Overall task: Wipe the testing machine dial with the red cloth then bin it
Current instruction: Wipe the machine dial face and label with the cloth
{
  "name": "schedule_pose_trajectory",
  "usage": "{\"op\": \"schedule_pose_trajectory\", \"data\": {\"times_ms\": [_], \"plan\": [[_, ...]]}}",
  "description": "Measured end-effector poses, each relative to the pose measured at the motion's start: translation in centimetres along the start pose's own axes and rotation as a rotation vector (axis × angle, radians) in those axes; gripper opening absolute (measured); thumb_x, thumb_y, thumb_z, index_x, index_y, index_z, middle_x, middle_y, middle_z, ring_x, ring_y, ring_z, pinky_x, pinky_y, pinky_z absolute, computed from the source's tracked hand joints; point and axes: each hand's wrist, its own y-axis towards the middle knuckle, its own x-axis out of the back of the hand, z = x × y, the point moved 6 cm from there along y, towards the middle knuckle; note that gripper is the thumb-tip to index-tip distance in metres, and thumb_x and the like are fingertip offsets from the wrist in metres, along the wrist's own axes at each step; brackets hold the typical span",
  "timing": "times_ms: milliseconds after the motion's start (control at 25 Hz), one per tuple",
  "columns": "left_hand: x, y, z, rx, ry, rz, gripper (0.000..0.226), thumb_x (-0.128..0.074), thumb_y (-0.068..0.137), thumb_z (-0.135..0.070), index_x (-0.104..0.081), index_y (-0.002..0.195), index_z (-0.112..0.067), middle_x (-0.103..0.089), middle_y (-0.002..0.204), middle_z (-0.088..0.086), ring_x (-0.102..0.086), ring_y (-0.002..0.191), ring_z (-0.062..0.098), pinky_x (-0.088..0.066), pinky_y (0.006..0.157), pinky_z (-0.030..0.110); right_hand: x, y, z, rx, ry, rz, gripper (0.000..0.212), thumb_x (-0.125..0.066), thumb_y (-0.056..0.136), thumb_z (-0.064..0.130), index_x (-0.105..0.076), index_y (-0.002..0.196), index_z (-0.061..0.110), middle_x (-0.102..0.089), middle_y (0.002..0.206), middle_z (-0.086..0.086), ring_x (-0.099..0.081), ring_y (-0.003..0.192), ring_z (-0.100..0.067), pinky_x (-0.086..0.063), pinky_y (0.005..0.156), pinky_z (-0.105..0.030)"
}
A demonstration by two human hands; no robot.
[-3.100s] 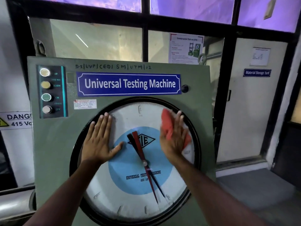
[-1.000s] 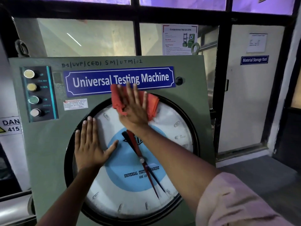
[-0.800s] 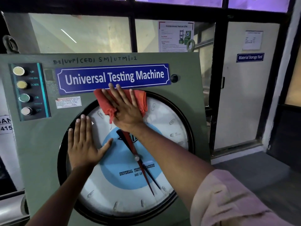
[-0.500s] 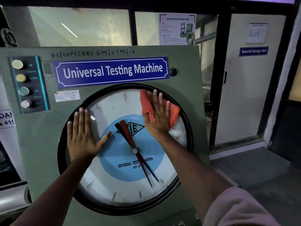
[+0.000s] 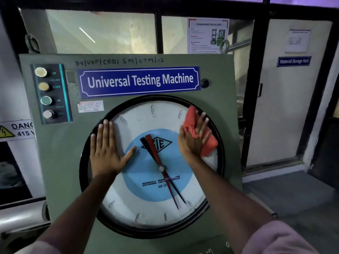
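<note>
Right hand [image 5: 193,139]: fingers spread flat, palm pressing the crumpled red cloth [image 5: 203,136] onto the glass at the upper right of the dial. Not a pinch; the cloth is trapped between palm and glass, with bunched ends sticking out above the fingertips and below the little-finger side.

Left hand [image 5: 106,149]: open and empty, fingers together, thumb out, laid flat on the left side of the large round white-and-blue testing machine dial [image 5: 154,204], fingertips reaching the black rim [image 5: 86,198]. Looks like bracing.

Green metal cabinet [image 5: 55,162] stands upright; blue nameplate [image 5: 139,81] above the dial.

Judgement: wiping is mid-way; lower half likely still to cover. Best done with even palm pressure and overlapping arcs following the rim, with the cloth refolded so less hangs loose. The left hand should shift so its patch gets wiped too. No bin in view
</note>
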Motion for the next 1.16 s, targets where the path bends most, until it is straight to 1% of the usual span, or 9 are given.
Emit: {"op": "schedule_pose_trajectory", "data": {"times_ms": [200,360,520,680,720,800,960,1080,1160], "plan": [[0.0,-0.1,-0.1,-0.003,-0.009,-0.003,0.116,-0.035,0.091,-0.089,-0.003,0.176,-0.015,0.003,0.185,-0.001,0.000,0.171,0.016,0.005,0.138,0.039,-2.0,-1.5,8.7,0.461,-0.071,0.026,0.081,-0.032,0.102,0.054,-0.002,0.172,0.026,0.006,0.180,-0.002,0.002,0.167,-0.027,0.003,0.133,-0.058],[0.3,-0.1,-0.3,-0.015,-0.027,0.033,0.116,-0.036,0.092,-0.088,-0.001,0.175,-0.015,0.004,0.184,0.000,0.001,0.171,0.017,0.004,0.138,0.040,-2.3,-5.6,4.6,0.767,-0.200,0.090,0.081,-0.042,0.102,0.051,-0.007,0.172,0.029,-0.003,0.181,0.001,-0.002,0.167,-0.022,-0.011,0.131,-0.062],[0.7,0.0,-0.4,-0.005,-0.035,0.069,0.115,-0.034,0.093,-0.087,0.000,0.175,-0.015,0.005,0.184,0.001,0.003,0.171,0.017,0.005,0.138,0.040,-0.1,-4.9,-3.7,0.586,-0.263,0.093,0.083,-0.062,0.103,0.039,-0.017,0.171,0.022,-0.010,0.179,-0.004,-0.010,0.166,-0.026,-0.017,0.131,-0.061],[1.0,-0.1,-0.5,0.003,-0.032,0.098,0.115,-0.038,0.093,-0.085,0.000,0.175,-0.015,0.005,0.184,0.001,0.006,0.171,0.016,0.008,0.138,0.038,-0.4,-1.1,1.5,0.151,-0.041,0.035,0.085,-0.047,0.105,0.044,0.011,0.164,0.022,-0.002,0.180,-0.009,-0.001,0.167,-0.030,-0.007,0.132,-0.061],[1.2,-0.1,-0.5,-0.001,-0.030,0.106,0.115,-0.038,0.093,-0.085,-0.002,0.175,-0.014,0.004,0.184,0.002,0.005,0.171,0.017,0.008,0.138,0.038,-0.7,-0.7,3.6,0.163,-0.034,0.058,0.084,-0.039,0.103,0.048,0.013,0.164,0.024,0.001,0.180,-0.008,0.002,0.167,-0.029,-0.003,0.133,-0.060],[1.6,0.0,-0.6,-0.005,-0.030,0.132,0.114,-0.036,0.094,-0.085,-0.004,0.175,-0.012,0.002,0.184,0.003,0.001,0.171,0.018,0.005,0.139,0.039,-1.7,-1.8,6.2,0.395,-0.133,0.125,0.083,-0.028,0.100,0.053,0.013,0.167,0.026,0.006,0.180,-0.005,0.007,0.166,-0.027,0.003,0.133,-0.057],[3.1,-0.5,-0.7,-0.055,-0.003,0.249,0.114,-0.028,0.092,-0.088,-0.001,0.174,-0.014,0.002,0.183,0.003,-0.002,0.171,0.021,-0.003,0.139,0.043,-1.9,-7.0,4.7,0.817,-0.333,0.319,0.104,-0.062,0.096,0.051,0.007,0.171,0.030,0.013,0.180,-0.001,0.010,0.166,-0.025,0.000,0.133,-0.060],[4.9,-0.6,-0.4,-0.086,0.011,0.327,0.111,-0.023,0.091,-0.089,0.000,0.174,-0.019,0.003,0.183,-0.001,-0.003,0.171,0.020,-0.002,0.139,0.042,0.0,-6.9,4.0,0.743,-0.228,0.447,0.092,-0.051,0.107,0.048,0.020,0.165,0.039,0.024,0.176,0.006,0.014,0.165,-0.019,-0.001,0.133,-0.058],[7.0,0.0,-0.9,-0.082,-0.003,0.342,0.109,-0.021,0.092,-0.087,-0.002,0.175,-0.019,0.003,0.183,-0.001,-0.001,0.171,0.019,0.003,0.139,0.040,3.1,-4.6,5.3,0.622,-0.057,0.405,0.077,-0.036,0.113,0.044,0.026,0.159,0.041,0.023,0.174,0.007,0.014,0.164,-0.017,0.002,0.134,-0.055]]}}
